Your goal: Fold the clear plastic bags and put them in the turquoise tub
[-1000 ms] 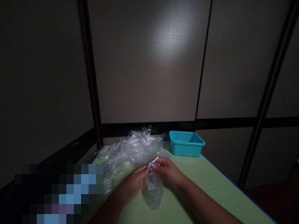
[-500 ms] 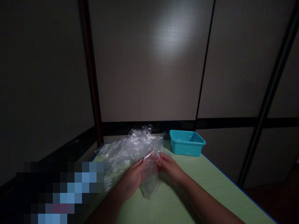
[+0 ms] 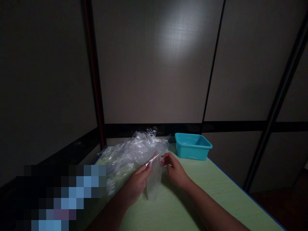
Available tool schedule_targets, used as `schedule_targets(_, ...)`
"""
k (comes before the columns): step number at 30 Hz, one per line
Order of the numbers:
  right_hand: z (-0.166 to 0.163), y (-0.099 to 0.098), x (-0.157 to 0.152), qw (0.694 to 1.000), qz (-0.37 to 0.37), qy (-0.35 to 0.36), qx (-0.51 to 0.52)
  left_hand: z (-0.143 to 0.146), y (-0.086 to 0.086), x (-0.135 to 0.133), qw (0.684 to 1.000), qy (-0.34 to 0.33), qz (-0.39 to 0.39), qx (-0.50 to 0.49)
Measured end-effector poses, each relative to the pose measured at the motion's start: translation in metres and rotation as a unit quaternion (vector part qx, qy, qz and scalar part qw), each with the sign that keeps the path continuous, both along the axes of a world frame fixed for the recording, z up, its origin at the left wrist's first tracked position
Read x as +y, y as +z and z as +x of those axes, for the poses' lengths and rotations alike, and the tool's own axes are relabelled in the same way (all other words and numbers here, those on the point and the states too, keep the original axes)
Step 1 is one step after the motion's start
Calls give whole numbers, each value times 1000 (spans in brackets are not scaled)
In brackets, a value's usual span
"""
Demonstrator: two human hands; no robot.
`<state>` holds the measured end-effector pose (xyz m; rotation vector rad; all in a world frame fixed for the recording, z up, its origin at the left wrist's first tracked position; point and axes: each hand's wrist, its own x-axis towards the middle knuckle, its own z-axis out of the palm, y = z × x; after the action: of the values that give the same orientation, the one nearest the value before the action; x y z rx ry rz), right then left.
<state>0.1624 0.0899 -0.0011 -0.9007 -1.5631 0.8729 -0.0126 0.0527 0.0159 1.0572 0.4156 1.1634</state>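
A thin, clear plastic bag hangs down over the table, with my left hand closed on its upper left part. My left thumb lies along the folded, shiny top edge. Just right of the bag is my right hand, its fingers bent and the thumb apart from them. Whether a fingertip still touches the bag's edge is hard to see. Behind and left of my hands lies a crumpled heap of clear plastic, with rounded tips sticking up at its top.
A turquoise plastic basin stands at the table's far right corner. The light green table has a blue edge. Dark panelled doors rise right behind it. A blurred-out patch covers the lower left.
My right fingers have loosened from their pinch on the bag and lifted slightly. The bag now hangs narrower and straighter from my left hand. The heap and basin have stayed put.
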Motion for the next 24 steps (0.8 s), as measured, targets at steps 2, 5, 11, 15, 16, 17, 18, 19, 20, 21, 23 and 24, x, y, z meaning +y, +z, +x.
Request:
schedule_targets(2, 0, 3, -4, 1000, 6, -8, -11, -1, 0, 0, 1000, -1, -14, -15)
schedule_targets(5, -6, 7, -14, 999, 1, 25, -35, 0, -5, 2, 999, -6, -20, -29)
schedule_targets(11, -16, 4, -17, 995, -15, 94, -34, 1, -16, 6, 1000, -7, 4, 20)
schedule_targets(15, -14, 0, -8, 996, -18, 92, -11, -1, -12, 4, 996, 35, 29, 79)
schedule_targets(16, -13, -1, -7, 996, -15, 85, -6, -1, -11, 3, 993, 43, 36, 104)
schedule_targets(17, -13, -1, -7, 997, -10, 76, -1, -2, -9, 1, 990, 46, 42, 128)
schedule_targets(18, -13, -1, -7, 998, -6, 65, 3, -2, -8, 0, 987, 44, 49, 148)
schedule_targets(19, -12, -1, -7, 998, -2, 55, 5, -1, -6, -2, 985, 38, 56, 160)
schedule_targets(20, -12, -1, -7, 999, 2, 44, 7, -1, -5, -3, 984, 29, 61, 164)
schedule_targets(21, -11, -1, -7, 999, 4, 34, 9, 0, -4, -5, 985, 18, 62, 159)
schedule_targets(23, -10, -1, -6, 1000, 3, 21, 12, 1, -1, -7, 991, -8, 48, 123)
schedule_targets(24, -9, -1, -6, 1000, 0, 17, 16, 2, 0, -7, 995, -23, 34, 95)
